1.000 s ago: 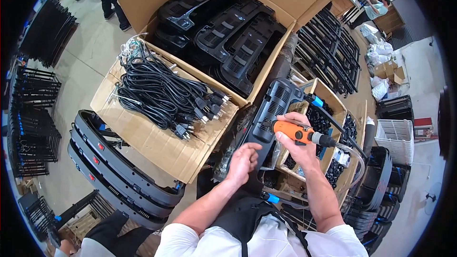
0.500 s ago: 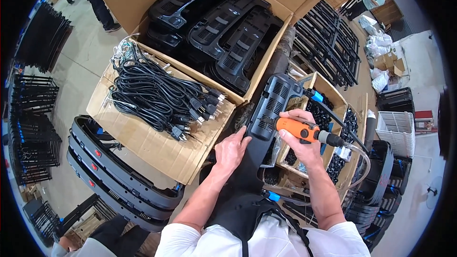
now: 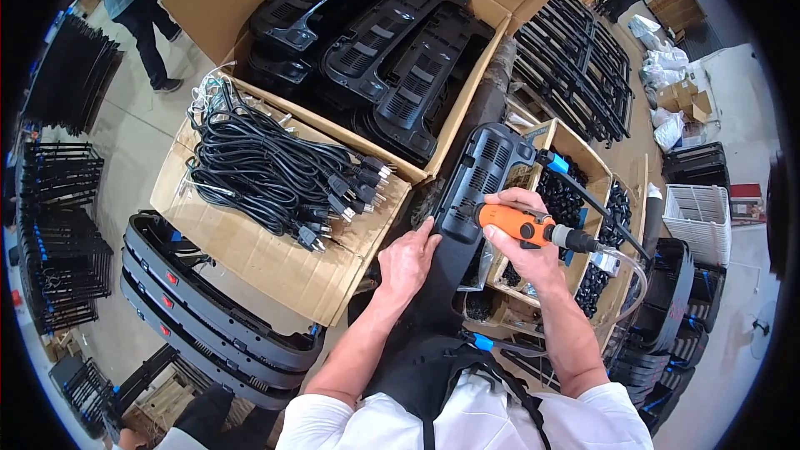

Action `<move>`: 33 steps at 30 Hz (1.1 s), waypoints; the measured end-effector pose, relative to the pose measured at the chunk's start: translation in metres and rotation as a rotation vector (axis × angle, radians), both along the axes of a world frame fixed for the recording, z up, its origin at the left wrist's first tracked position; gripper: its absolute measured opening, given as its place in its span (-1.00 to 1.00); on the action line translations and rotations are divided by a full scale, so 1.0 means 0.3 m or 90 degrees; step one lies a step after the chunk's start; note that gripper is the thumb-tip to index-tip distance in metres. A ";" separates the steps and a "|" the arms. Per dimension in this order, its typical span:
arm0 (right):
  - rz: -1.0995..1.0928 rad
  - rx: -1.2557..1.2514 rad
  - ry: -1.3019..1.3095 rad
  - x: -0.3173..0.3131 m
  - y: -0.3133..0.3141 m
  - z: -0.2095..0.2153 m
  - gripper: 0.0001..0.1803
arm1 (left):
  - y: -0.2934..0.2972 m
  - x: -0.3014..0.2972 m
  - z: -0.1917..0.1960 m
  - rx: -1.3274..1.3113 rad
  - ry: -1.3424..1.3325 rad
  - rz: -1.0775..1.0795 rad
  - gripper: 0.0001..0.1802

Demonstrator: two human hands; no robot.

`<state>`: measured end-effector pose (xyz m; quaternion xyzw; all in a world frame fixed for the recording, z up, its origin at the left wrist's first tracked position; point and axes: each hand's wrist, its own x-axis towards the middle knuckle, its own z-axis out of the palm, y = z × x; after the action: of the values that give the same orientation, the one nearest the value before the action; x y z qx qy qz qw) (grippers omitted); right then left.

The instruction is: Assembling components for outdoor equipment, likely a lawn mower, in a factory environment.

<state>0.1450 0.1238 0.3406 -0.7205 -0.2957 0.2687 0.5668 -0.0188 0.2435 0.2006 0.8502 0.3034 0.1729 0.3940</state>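
Note:
A black slotted plastic cover (image 3: 487, 158) lies on a long black piece in front of me. My right hand (image 3: 527, 237) is wrapped round an orange air screwdriver (image 3: 504, 221), its nose against the near part of the cover. A clear hose (image 3: 640, 283) runs from the tool's back end. At the cover's near left edge, my left hand (image 3: 407, 262) grips with thumb and index finger; its other fingers are curled and partly hidden. The screwdriver's tip and any screw under it cannot be made out.
Left of the cover, a cardboard flap (image 3: 250, 254) bears a pile of black power cords (image 3: 258, 162). Behind it stands a carton (image 3: 467, 92) of similar black covers. Wooden bins (image 3: 596, 175) of small black parts are on the right. Curved grey panels (image 3: 217, 308) stack at lower left.
The screwdriver and my right hand have shifted slightly left. My left hand keeps its place on the cover's edge. A person at the upper left has moved.

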 end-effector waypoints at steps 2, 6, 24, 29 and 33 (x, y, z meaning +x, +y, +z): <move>0.000 -0.008 0.004 -0.001 0.005 -0.001 -0.44 | 0.002 0.000 0.002 -0.008 -0.003 0.002 -0.60; 0.021 -0.038 -0.020 0.002 0.021 -0.004 -0.46 | 0.006 0.007 0.010 -0.020 0.008 0.004 -0.60; 0.162 -0.108 -0.152 0.016 0.106 -0.051 -0.60 | 0.009 -0.008 0.021 -0.084 0.006 0.017 -0.61; 0.175 -0.128 -0.164 0.015 0.116 -0.075 -0.59 | 0.012 -0.016 0.019 -0.079 -0.013 0.022 -0.61; 0.181 -0.041 -0.094 0.010 0.105 -0.095 -0.50 | 0.007 -0.024 0.059 -0.098 0.017 0.028 -0.60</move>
<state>0.1481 0.1553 0.3121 -0.7068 -0.4265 0.3019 0.4768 -0.0261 0.2454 0.2183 0.8129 0.3395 0.1462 0.4500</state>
